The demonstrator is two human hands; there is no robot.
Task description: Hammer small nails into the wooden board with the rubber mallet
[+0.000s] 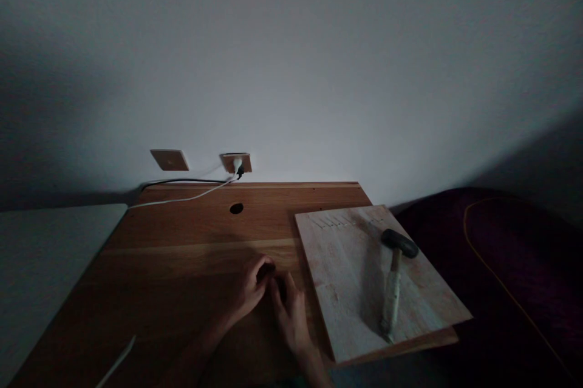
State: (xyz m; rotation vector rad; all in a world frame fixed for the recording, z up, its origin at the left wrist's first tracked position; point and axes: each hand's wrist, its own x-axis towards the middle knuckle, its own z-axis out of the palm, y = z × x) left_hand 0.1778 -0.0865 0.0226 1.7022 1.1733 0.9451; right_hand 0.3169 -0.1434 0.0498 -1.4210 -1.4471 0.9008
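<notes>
My left hand (253,286) and my right hand (290,314) meet over the wooden table (173,279), their fingers curled and the tips drawn together. Anything between the fingertips is too small or too dark to make out. Just right of my right hand lies a pale, whitish board (339,291). A mallet (393,282) with a black head and a light, worn handle rests on it, head toward the wall. Near the board's far edge several nails (331,222) stand in a row.
On the wall, a socket (237,163) holds a white and a black plug, with a white cable (182,198) running left. Beside it is a blank plate (169,159). The table has a round hole (236,208). A dark purple rounded thing (483,236) stands at the right.
</notes>
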